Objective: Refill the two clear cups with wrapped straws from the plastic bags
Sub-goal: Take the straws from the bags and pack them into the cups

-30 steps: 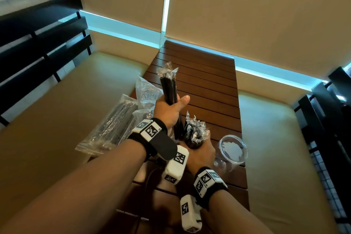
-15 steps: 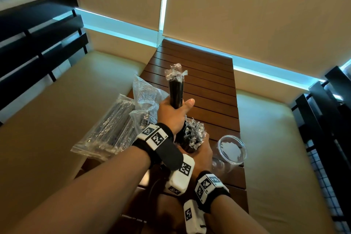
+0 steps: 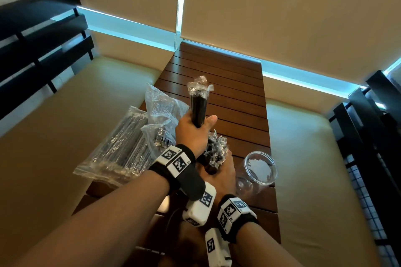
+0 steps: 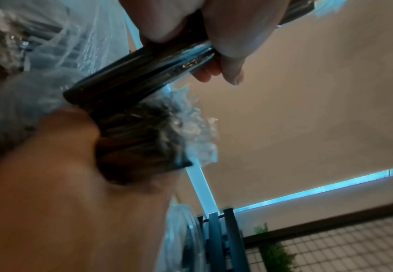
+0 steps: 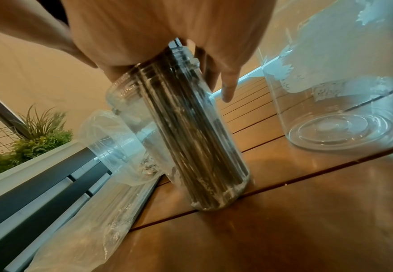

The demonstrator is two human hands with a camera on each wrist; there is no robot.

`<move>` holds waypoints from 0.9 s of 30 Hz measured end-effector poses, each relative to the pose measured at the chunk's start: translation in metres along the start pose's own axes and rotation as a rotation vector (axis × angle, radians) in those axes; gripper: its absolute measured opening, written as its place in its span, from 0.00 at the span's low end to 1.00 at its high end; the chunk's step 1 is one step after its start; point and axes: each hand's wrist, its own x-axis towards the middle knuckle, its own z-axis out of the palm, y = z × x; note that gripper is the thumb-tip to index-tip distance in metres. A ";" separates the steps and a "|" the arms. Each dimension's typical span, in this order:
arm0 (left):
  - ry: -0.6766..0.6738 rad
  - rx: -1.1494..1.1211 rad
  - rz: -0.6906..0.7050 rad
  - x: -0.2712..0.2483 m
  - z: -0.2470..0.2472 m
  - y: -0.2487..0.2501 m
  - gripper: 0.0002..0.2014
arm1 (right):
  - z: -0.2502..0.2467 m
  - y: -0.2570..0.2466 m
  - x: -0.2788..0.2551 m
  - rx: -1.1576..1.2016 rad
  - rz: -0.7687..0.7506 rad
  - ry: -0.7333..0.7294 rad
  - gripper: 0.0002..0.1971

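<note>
**One cup nearly filled, the second cup untouched**

Nearest, the right hand point(image 3: 221, 171) is wrapped around the top of the first clear cup point(image 5: 183, 139), its grip closed on the rim and on the wrapped straws point(image 3: 214, 149) standing packed inside; the cup stands slightly tilted on the wooden tabletop point(image 3: 238, 97). Just above it, a further bundle of black straws point(image 3: 198, 106) is held upright in the left hand point(image 3: 193, 134), fingers and thumb curled round it, its lower end at the filled cup's mouth. This cup is judged close to full. Just to the right, the second clear cup point(image 3: 259, 169) stands with no straws in it, so half the task is judged left. To the left, the plastic bags point(image 3: 121, 147) lie with straws remaining inside, one opened.
</note>
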 end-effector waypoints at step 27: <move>-0.353 0.681 0.748 0.002 -0.027 0.002 0.37 | -0.003 -0.007 0.002 -0.025 0.108 -0.057 0.28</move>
